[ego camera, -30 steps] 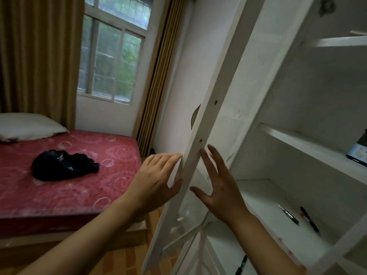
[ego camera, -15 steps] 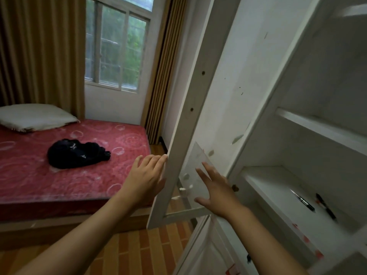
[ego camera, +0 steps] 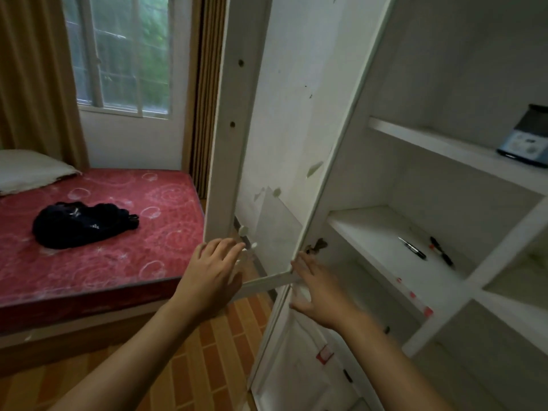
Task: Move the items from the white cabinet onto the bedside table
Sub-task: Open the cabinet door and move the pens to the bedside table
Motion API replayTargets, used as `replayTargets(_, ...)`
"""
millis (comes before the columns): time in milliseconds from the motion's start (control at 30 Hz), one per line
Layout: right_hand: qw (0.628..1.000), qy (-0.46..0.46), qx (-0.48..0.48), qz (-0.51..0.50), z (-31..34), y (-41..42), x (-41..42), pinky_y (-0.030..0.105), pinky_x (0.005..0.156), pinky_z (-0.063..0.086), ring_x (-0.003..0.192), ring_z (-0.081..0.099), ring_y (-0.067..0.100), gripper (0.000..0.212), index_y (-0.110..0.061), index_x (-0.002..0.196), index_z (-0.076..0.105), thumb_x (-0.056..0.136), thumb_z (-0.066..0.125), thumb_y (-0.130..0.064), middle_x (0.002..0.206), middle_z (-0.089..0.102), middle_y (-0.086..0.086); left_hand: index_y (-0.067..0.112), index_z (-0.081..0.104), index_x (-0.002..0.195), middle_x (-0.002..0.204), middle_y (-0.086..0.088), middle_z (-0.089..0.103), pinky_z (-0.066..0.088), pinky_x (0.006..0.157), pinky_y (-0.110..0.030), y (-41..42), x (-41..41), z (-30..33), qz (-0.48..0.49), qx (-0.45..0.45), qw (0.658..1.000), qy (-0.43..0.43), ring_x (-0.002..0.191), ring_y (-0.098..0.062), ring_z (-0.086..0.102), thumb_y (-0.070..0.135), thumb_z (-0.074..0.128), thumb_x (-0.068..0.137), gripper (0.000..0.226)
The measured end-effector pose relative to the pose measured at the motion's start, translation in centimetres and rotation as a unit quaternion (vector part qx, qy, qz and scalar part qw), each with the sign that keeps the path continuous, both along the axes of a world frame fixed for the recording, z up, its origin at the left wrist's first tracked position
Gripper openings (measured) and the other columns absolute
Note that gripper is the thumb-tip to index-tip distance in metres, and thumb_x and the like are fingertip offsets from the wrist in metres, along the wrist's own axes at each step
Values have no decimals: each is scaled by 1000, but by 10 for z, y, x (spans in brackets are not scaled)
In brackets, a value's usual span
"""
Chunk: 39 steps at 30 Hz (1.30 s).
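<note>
Both bare forearms reach forward and up from the bottom edge. Left hand (ego camera: 212, 275) back to camera, fingers straight and close together, tips pointing up-right, thumb tucked at right side. Right hand (ego camera: 321, 295) spread, fingers extended up-left, thumb out to the left, palm facing away. Neither hand curls around anything. Hands near each other, apart, not touching.

Dim, flat daylight, sole source the window (ego camera: 124, 54) upper left; greenish-grey cast. Cabinet interior (ego camera: 444, 84) falls into soft grey shade, no hard shadows, no glare. Overall soft and slightly smeared; right hand (ego camera: 318, 295) shows motion blur at the fingers, left hand (ego camera: 212, 277) a bit sharper. Wide-angle distortion bends the cabinet door (ego camera: 284, 114) and shelf lines at the edges.
</note>
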State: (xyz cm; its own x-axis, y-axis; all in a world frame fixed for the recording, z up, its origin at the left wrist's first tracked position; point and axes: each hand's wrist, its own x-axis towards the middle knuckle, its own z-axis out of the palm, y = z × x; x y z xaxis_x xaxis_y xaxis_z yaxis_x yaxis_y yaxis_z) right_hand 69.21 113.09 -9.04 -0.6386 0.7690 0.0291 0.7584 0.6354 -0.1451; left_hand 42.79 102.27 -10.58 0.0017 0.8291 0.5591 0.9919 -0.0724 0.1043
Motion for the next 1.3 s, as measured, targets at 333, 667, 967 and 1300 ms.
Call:
replayTargets(333, 992, -11, -88, -95, -56, -30, 120, 45, 127, 14, 159, 3, 20, 91, -31, 165, 10, 94, 59, -59, 173, -7, -4, 26, 45, 147, 146, 1, 51, 39, 113, -43, 17, 111, -41, -42, -88, 995, -26, 135, -22, 46, 51, 50, 96, 57)
replayTargets(667, 975, 46, -146, -159, -104, -26, 167, 38, 128, 15, 159, 3, 17, 85, -29, 166, 10, 98, 56, -53, 173, -6, -5, 29, 46, 145, 147, 1, 50, 35, 117, -46, 54, 178, -80, -105, -153, 982, -23, 137, -22, 45, 54, 45, 97, 54)
replayTargets(967, 942, 60, -186, -274, -155, 19, 157, 38, 128, 14, 159, 0, 19, 83, -26, 166, 8, 101, 57, -46, 173, -6, -3, 28, 46, 144, 143, 4, 48, 36, 113, -41, 147, 195, -133, -214, -210, 953, -49, 133, -19, 44, 55, 41, 96, 55)
replayTargets(1300, 889, 52, -165, -425, -193, 59, 141, 37, 128, 12, 160, -1, 25, 80, -17, 165, 6, 104, 55, -33, 173, -8, 6, 26, 53, 134, 134, 3, 54, 40, 107, -43, 211, 205, -190, -314, -249, 916, -32, 124, -22, 50, 52, 43, 91, 51)
